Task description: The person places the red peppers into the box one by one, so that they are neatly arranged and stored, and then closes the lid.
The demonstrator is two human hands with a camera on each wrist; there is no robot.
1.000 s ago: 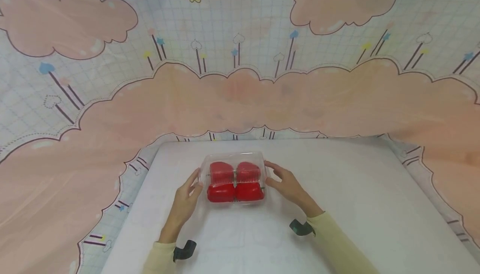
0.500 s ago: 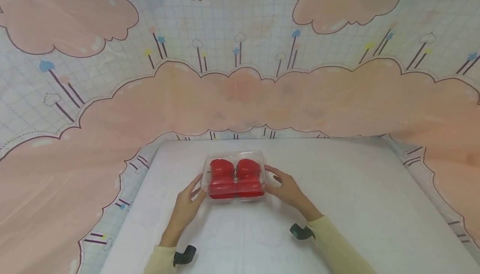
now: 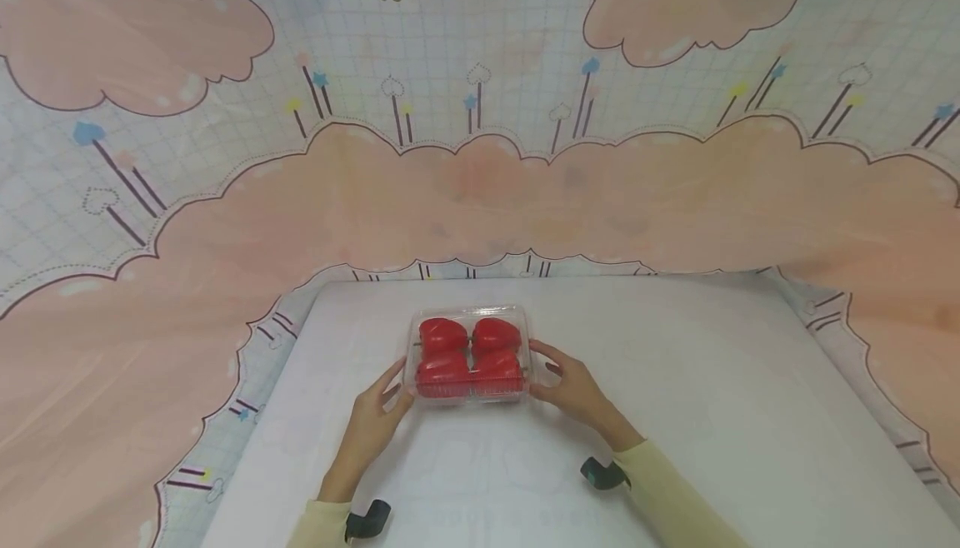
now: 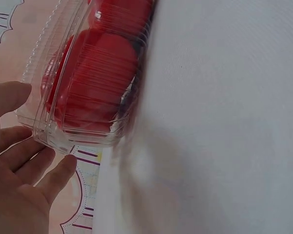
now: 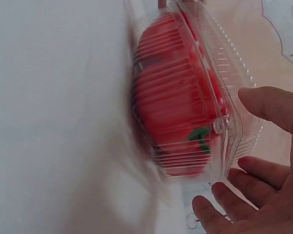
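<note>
A clear plastic clamshell box [image 3: 468, 402] sits on the white table with several red bell peppers [image 3: 496, 336] inside, seen through its ribbed lid. One pepper shows a green stem [image 5: 200, 136] in the right wrist view. My left hand [image 3: 369, 427] holds the box's left side, thumb at the rim and fingers curled below it in the left wrist view. On the right side my right hand [image 3: 573, 386] holds the rim with thumb and forefinger. Its other fingers [image 5: 234, 200] are spread beside the box in the right wrist view. Whether the lid is latched I cannot tell.
The white table [image 3: 675, 381] extends on both sides of the box. Behind it hangs a patterned cloth [image 3: 480, 198] with pink clouds. Dark curved pieces [image 3: 367, 520] are worn at both wrists, below pale yellow sleeves [image 3: 322, 523].
The lid's ribbed front edge has come down toward me and now covers the front peppers. Both hands have moved slightly nearer to me along the box's sides.
</note>
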